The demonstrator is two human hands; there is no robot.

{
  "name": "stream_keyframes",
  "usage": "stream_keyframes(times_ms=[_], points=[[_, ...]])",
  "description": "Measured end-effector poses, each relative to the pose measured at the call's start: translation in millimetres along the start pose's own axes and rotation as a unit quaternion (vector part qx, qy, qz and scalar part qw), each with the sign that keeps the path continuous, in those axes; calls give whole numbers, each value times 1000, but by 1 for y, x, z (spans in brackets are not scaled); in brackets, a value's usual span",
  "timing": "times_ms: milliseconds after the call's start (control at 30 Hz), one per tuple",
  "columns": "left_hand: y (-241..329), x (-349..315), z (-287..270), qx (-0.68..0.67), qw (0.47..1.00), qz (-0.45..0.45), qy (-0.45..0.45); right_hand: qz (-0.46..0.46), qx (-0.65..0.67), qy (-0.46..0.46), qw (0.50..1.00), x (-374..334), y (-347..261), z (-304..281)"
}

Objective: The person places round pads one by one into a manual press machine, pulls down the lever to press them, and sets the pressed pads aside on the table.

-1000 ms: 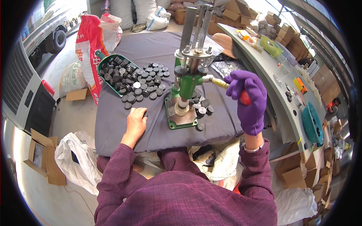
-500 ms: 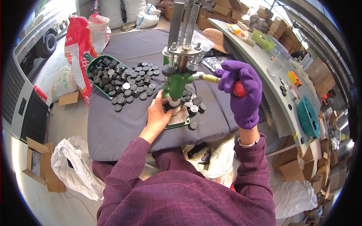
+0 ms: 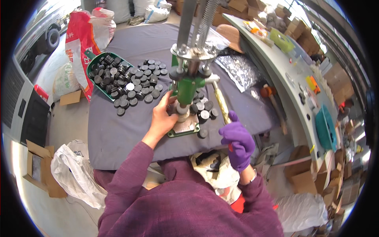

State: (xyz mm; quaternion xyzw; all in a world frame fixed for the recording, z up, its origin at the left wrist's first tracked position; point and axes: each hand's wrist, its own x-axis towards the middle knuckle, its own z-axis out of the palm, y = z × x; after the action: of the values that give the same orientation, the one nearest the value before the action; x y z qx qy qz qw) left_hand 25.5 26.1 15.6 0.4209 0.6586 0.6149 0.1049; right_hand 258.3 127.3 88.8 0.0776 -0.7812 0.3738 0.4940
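A green hand press stands on the cloth-covered table, its ram down on the round die over the base plate. My bare left hand curves around the left side of the die, thumb in front and fingers behind; whatever lies between them is hidden. My right hand, in a purple glove, is closed on the end of the press lever; a bit of its red knob shows between the fingers. Black round caps lie to the right of the die.
A green scoop full of black caps lies at the left, with more caps spilled beside it. Behind the lever are a clear bag of small parts and a hammer. A long side table holds a teal basket.
My right hand has pulled the lever down and toward me, and the ram has lowered onto the die. My left hand stays beside the die.
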Motion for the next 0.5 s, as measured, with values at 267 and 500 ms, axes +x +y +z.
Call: stream_keyframes(times_ms=[267, 500], points=[[-55, 65, -41, 449, 872, 175, 87, 9, 24, 14, 1000, 7, -1, 8], [-77, 79, -34, 529, 838, 120, -53, 16, 20, 25, 999, -1, -5, 8]])
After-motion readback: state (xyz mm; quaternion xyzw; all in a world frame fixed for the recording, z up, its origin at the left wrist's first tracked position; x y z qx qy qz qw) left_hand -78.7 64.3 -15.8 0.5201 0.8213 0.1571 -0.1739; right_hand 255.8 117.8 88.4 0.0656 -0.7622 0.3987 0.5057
